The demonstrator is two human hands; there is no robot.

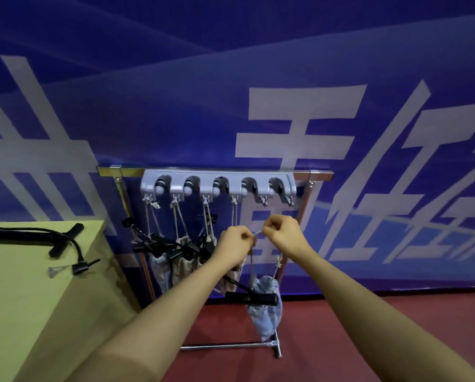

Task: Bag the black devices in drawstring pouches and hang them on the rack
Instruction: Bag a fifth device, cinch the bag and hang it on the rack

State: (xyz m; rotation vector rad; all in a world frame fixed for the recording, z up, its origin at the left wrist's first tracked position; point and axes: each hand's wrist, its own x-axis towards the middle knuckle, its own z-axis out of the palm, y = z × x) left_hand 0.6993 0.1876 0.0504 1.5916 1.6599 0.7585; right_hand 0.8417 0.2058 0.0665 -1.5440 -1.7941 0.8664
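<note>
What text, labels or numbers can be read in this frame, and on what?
Blue banner: big white characters, cropped by the frame and the rack; only "王" reads whole, and it may be part of a larger one.
Rack, pouches, devices and table: no text visible.

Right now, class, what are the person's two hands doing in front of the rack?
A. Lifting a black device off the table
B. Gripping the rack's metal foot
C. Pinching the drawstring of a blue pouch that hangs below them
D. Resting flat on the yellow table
C: the left hand and right hand pinch a drawstring between them, and the blue pouch with a black device dangles beneath, before the rack.
</note>
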